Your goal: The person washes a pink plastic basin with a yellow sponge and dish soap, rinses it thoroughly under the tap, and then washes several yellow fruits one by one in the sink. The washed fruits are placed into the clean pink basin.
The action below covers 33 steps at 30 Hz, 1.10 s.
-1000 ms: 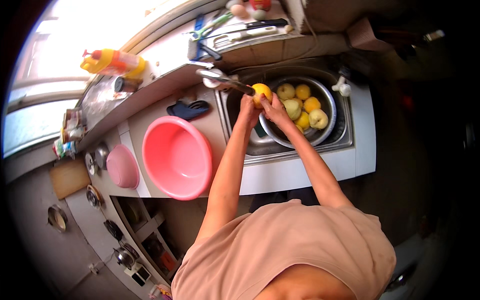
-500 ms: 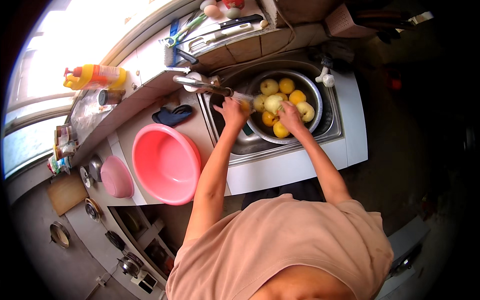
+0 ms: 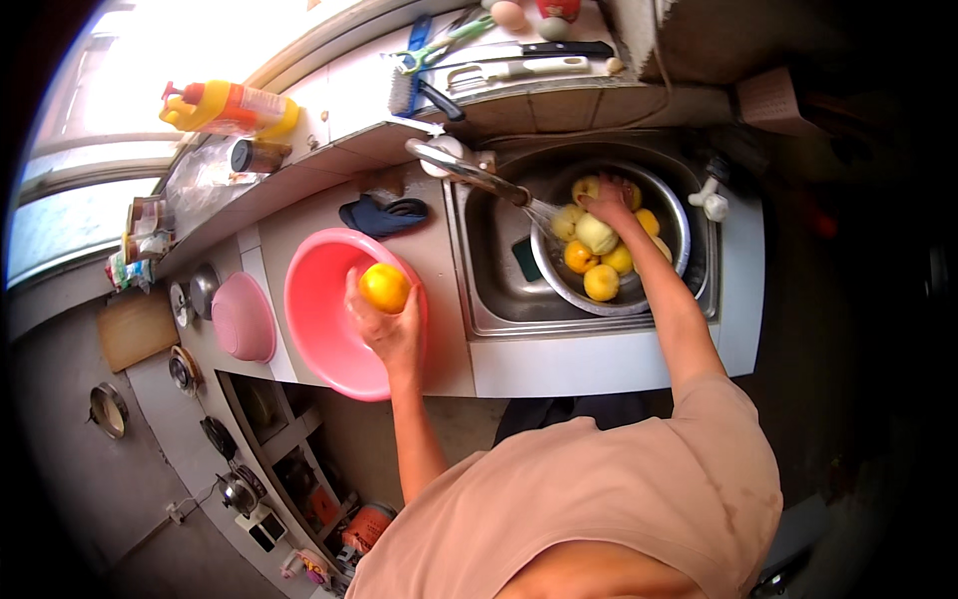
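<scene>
Over the pink plastic basin (image 3: 321,344), my left hand (image 3: 384,327) is closed around a round yellow-orange fruit (image 3: 384,288). My right hand (image 3: 609,203) reaches into the far part of a metal bowl (image 3: 683,240) in the sink. Its blurred fingers rest among the fruit there, and I cannot make out whether they grip one. Several yellow and pale round fruits lie in the bowl, among them a pale one (image 3: 597,236) and an orange-yellow one (image 3: 602,283). Water sprays from the faucet (image 3: 469,173) onto the bowl's left side.
The steel sink (image 3: 489,290) holds a dark green pad (image 3: 525,260). Behind it, a ledge carries a black-handled knife (image 3: 564,49), a white peeler (image 3: 519,70) and a brush (image 3: 404,85). A dark cloth (image 3: 384,216) and a pink colander (image 3: 242,317) lie near the basin.
My left hand has moved left from the faucet to above the pink basin, carrying a fruit. My right hand has shifted toward the bowl's far side. The view has shifted too.
</scene>
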Motion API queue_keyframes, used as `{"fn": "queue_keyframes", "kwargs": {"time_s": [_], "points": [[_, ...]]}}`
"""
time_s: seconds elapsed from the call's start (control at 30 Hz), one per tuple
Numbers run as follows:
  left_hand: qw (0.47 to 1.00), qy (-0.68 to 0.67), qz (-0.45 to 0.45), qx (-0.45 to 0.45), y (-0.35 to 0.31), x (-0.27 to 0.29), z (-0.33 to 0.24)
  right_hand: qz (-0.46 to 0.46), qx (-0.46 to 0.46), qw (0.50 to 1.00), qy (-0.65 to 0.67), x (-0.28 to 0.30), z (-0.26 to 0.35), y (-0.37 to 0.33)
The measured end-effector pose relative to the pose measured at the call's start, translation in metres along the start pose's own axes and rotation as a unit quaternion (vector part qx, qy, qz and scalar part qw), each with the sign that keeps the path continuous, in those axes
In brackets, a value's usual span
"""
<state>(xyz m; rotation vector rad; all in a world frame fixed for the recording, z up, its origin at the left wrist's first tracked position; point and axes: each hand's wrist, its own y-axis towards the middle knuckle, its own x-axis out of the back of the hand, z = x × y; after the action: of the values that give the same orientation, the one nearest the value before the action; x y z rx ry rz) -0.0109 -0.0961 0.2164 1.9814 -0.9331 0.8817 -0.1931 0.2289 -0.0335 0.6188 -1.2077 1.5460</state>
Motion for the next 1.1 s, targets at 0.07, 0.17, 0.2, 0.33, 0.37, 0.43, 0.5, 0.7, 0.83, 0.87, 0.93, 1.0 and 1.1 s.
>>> {"fn": "queue_keyframes", "kwargs": {"time_s": [0.07,0.17,0.2,0.33,0.37,0.43,0.5,0.7,0.83,0.87,0.93,1.0,1.1], "points": [[0.996,0.066,-0.029,0.058,-0.003,0.009,0.028,0.058,0.04,0.996,-0.052,0.003,0.007,0.01],[0.985,0.128,0.014,0.111,-0.013,0.007,0.082,0.102,0.033,0.99,-0.095,0.011,0.02,0.019],[0.981,0.142,0.025,0.13,-0.019,0.006,0.099,0.129,0.037,0.987,-0.091,0.016,0.025,0.02],[0.973,0.144,0.105,0.146,-0.026,-0.011,0.13,0.055,0.075,0.992,-0.088,0.004,0.007,0.027],[0.972,0.14,0.119,0.149,-0.025,-0.015,0.13,0.039,0.099,0.992,-0.061,-0.001,-0.001,0.027],[0.97,0.119,0.14,0.161,-0.029,-0.021,0.134,0.009,0.152,0.988,-0.006,-0.005,-0.006,0.026],[0.968,0.086,0.157,0.178,-0.037,-0.027,0.141,0.005,0.118,0.991,0.07,-0.002,0.0,0.02],[0.969,0.044,0.196,0.144,-0.057,-0.032,0.152,0.26,-0.072,0.729,0.629,0.056,0.061,-0.053],[0.989,0.132,0.071,-0.003,-0.028,-0.031,0.093,0.348,-0.08,0.523,0.774,0.039,0.066,-0.067],[0.985,0.139,-0.035,-0.095,-0.021,-0.039,0.067,0.347,-0.071,0.52,0.777,0.037,0.072,-0.069],[0.991,0.009,0.096,-0.088,-0.019,-0.063,0.017,0.344,-0.053,0.514,0.784,0.032,0.083,-0.07],[0.966,-0.156,0.125,-0.163,-0.015,-0.089,-0.054,0.33,-0.04,0.521,0.787,0.029,0.092,-0.076],[0.975,-0.162,0.057,-0.142,-0.012,-0.149,-0.1,0.269,0.003,0.51,0.817,0.02,0.097,-0.079]]}}
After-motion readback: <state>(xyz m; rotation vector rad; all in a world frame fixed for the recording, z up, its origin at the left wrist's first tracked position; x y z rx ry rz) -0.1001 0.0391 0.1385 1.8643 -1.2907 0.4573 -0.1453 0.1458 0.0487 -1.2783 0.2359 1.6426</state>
